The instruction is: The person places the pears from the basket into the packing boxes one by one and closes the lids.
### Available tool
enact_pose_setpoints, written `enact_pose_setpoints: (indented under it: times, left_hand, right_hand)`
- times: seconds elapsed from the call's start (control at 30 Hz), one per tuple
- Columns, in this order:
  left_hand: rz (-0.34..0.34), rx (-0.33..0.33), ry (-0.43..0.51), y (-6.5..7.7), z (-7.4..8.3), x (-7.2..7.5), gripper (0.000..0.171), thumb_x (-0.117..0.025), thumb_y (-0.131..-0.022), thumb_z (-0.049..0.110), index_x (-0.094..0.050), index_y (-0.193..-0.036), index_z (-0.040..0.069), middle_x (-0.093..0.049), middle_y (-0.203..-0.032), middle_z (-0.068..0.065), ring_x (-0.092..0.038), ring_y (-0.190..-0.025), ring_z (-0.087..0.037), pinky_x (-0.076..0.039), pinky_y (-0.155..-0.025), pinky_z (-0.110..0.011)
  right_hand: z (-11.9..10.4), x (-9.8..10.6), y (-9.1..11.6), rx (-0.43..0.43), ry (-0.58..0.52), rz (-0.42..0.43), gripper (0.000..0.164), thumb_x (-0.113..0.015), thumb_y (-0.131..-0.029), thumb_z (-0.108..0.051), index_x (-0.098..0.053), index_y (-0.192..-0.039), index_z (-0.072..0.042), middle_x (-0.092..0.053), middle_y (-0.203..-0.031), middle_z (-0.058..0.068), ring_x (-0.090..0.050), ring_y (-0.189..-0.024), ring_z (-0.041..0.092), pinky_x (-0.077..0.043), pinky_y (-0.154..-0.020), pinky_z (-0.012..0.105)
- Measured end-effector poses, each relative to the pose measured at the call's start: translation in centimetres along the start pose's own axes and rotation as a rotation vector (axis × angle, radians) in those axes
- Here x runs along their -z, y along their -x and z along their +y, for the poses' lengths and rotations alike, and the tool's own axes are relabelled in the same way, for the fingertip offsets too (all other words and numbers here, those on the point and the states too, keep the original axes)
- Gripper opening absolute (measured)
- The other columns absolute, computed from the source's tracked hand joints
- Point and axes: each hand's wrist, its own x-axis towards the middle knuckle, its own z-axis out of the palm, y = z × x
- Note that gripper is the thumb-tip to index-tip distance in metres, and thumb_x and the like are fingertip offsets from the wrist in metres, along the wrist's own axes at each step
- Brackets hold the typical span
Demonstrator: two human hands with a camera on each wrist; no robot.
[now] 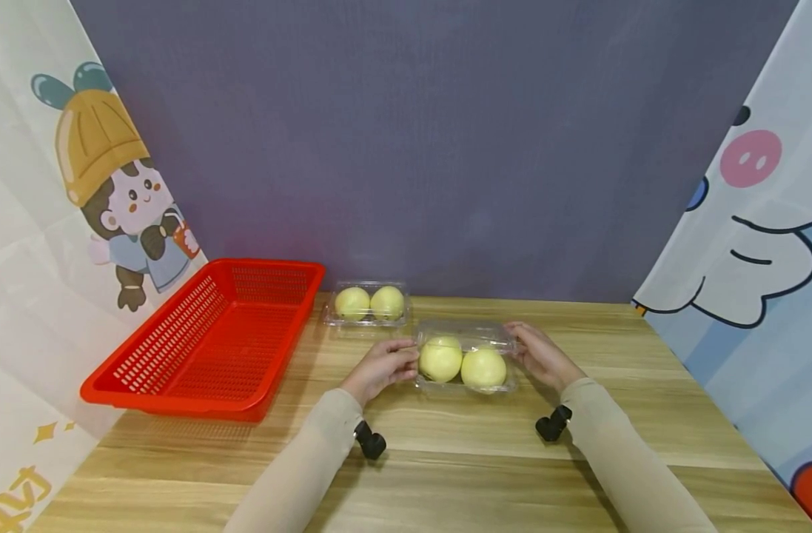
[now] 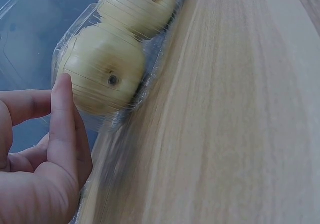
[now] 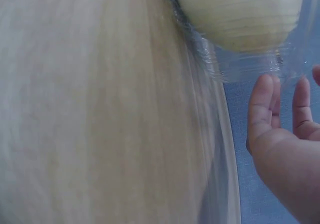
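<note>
A clear plastic clamshell box (image 1: 434, 386) holds two round, pale yellow fruits (image 1: 440, 359), with a clear lid (image 1: 462, 329) raised along its far side. My left hand (image 1: 387, 363) grips the left end of the box, its fingertips at the plastic beside one fruit. At the opposite end my right hand (image 1: 542, 355) holds the far right corner. Thin lines of clear plastic cross the fruit (image 2: 102, 66) in the left wrist view. Bent fingers of the right hand (image 3: 282, 129) meet the box's end wall in the right wrist view.
A second clear box (image 1: 332, 318) with two similar fruits stands farther back, near the dark grey wall (image 1: 406, 148). The red slotted basket (image 1: 266, 403) sits on the left of the wooden table (image 1: 459, 474). Cartoon-printed sheets (image 1: 32, 222) hang at both sides.
</note>
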Motion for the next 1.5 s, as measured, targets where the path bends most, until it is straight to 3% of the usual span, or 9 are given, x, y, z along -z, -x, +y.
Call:
enact_pose_setpoints:
  times: [0.1,0.23,0.37,0.47,0.63,0.73,1.07,1.27,1.5]
  left_hand:
    - [0.002,0.007,0.003,0.1,0.1,0.0,0.052,-0.060,-0.100,0.007,-0.042,-0.147,-0.005,-0.061,-0.106,-0.014,-0.063,-0.083,-0.015,-0.057,-0.075,-0.023]
    - [-0.001,0.005,-0.003,0.1,0.1,0.0,0.054,-0.060,-0.101,0.007,-0.039,-0.149,-0.005,-0.061,-0.107,-0.015,-0.063,-0.084,-0.016,-0.057,-0.076,-0.024]
    - [-0.011,0.002,-0.003,0.1,0.0,0.0,0.053,-0.058,-0.101,0.005,-0.038,-0.150,-0.004,-0.061,-0.103,-0.014,-0.062,-0.082,-0.016,-0.057,-0.074,-0.024]
    - [-0.023,0.000,-0.006,0.2,-0.1,0.1,0.052,-0.056,-0.102,0.005,-0.038,-0.150,-0.004,-0.061,-0.105,-0.014,-0.063,-0.084,-0.015,-0.057,-0.075,-0.024]
    - [-0.032,-0.007,-0.022,0.2,-0.1,0.2,0.052,-0.054,-0.102,0.004,-0.037,-0.150,-0.004,-0.060,-0.117,-0.018,-0.064,-0.091,-0.016,-0.056,-0.081,-0.026]
    - [-0.034,-0.011,-0.028,0.3,0.0,0.1,0.051,-0.053,-0.103,0.004,-0.037,-0.150,-0.005,-0.059,-0.116,-0.018,-0.064,-0.091,-0.016,-0.056,-0.082,-0.027]
    - [-0.043,-0.058,-0.059,0.4,-0.1,0.0,0.049,-0.048,-0.103,0.002,-0.035,-0.150,-0.008,-0.057,-0.097,-0.010,-0.060,-0.081,-0.014,-0.056,-0.079,-0.027]
    - [-0.031,-0.091,-0.072,0.7,0.0,-0.2,0.050,-0.048,-0.102,0.003,-0.035,-0.149,-0.010,-0.057,-0.097,-0.012,-0.059,-0.080,-0.016,-0.057,-0.081,-0.031]
    - [-0.020,-0.075,-0.076,1.2,0.3,-0.3,0.050,-0.049,-0.103,0.008,-0.036,-0.148,-0.009,-0.056,-0.106,-0.015,-0.059,-0.086,-0.017,-0.056,-0.086,-0.032]
  right_hand:
    - [0.0,0.0,0.0,0.002,0.015,0.005,0.043,-0.039,-0.108,-0.019,-0.035,-0.142,0.006,-0.037,-0.135,0.009,-0.042,-0.071,0.003,-0.043,-0.068,0.019]
    - [0.1,0.0,0.1,0.003,0.014,0.014,0.030,-0.041,-0.106,-0.016,-0.044,-0.130,0.001,-0.046,-0.116,0.001,-0.046,-0.074,0.003,-0.043,-0.065,0.018]
    - [0.2,-0.1,0.0,0.005,-0.009,0.011,0.020,-0.042,-0.103,-0.010,-0.047,-0.121,-0.002,-0.049,-0.112,0.000,-0.054,-0.089,0.007,-0.048,-0.074,0.019]
    - [0.3,-0.1,0.0,0.001,0.000,0.013,0.023,-0.042,-0.102,-0.009,-0.045,-0.123,0.000,-0.051,-0.113,0.000,-0.055,-0.097,0.009,-0.049,-0.082,0.021]
    - [0.3,-0.1,0.0,-0.013,0.048,0.004,0.041,-0.040,-0.104,-0.012,-0.035,-0.139,0.009,-0.047,-0.125,0.005,-0.052,-0.102,0.008,-0.047,-0.086,0.020]
    - [0.3,-0.1,0.0,-0.013,0.046,-0.003,0.046,-0.041,-0.105,-0.013,-0.031,-0.143,0.011,-0.045,-0.130,0.009,-0.052,-0.104,0.008,-0.048,-0.087,0.020]
    - [0.7,-0.2,0.0,0.001,0.011,-0.007,0.038,-0.043,-0.103,-0.008,-0.038,-0.137,0.010,-0.051,-0.108,0.001,-0.056,-0.097,0.008,-0.051,-0.085,0.021]
    - [0.6,-0.2,0.0,0.000,0.020,-0.002,0.039,-0.043,-0.103,-0.008,-0.039,-0.137,0.010,-0.053,-0.104,-0.001,-0.056,-0.095,0.007,-0.051,-0.083,0.021]
    - [0.5,-0.1,0.1,0.003,-0.002,0.005,0.035,-0.043,-0.102,-0.006,-0.042,-0.134,0.008,-0.053,-0.103,-0.002,-0.055,-0.094,0.006,-0.050,-0.082,0.020]
